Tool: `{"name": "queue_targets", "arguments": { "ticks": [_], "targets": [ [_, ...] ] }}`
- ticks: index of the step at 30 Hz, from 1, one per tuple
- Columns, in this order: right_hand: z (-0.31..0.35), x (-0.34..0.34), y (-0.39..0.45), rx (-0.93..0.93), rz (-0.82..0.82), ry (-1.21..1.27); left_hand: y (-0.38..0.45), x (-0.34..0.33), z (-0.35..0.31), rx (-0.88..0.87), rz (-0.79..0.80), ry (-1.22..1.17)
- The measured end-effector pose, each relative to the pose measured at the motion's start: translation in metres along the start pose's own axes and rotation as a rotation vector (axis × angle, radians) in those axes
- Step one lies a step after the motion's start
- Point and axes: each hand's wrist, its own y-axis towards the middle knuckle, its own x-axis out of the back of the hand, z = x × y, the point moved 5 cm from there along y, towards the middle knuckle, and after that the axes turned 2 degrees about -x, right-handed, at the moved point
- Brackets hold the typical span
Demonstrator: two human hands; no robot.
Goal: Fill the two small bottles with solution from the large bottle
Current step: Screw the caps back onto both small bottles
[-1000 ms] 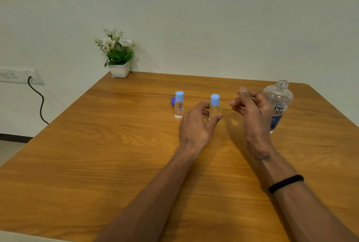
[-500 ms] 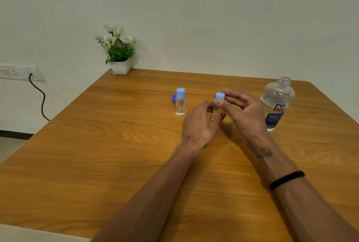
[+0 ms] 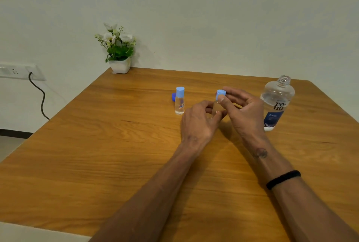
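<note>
One wide-angle view from my head, looking forward and down across the wooden table (image 3: 97, 164) toward the far wall (image 3: 213, 18); my forearms reach in close from below.

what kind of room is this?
Likely a home or small office room, not a lab: a wooden table against a plain wall, a small potted plant, and a wall socket with a cable plugged in.

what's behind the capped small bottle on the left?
A dark blue cap lies on the table just behind the left small bottle, peeking out on its left. The bottle hides most of it.
</note>
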Motion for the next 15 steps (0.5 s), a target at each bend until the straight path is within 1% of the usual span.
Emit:
{"name": "queue_targets", "arguments": {
  "ticks": [3,7,9,11,13,15],
  "targets": [
    [-0.006,0.001,0.004,-0.025,0.032,-0.034,0.000,0.004,0.000,0.048,-0.045,-0.023],
    [-0.016,-0.003,0.004,-0.135,0.147,-0.017,0.001,0.006,0.005,0.090,-0.143,-0.053],
    [-0.018,-0.006,0.002,-0.157,0.190,-0.005,0.001,0.008,0.005,0.096,-0.148,-0.046],
    [-0.019,-0.007,0.001,-0.159,0.182,0.025,0.000,0.007,0.005,0.090,-0.121,-0.045],
    [-0.022,-0.005,0.002,-0.133,0.161,0.001,-0.004,0.007,0.005,0.086,-0.099,-0.053],
    [-0.024,-0.003,0.002,-0.118,0.126,-0.031,-0.013,0.014,0.007,0.102,-0.137,-0.047]
  ]
}}
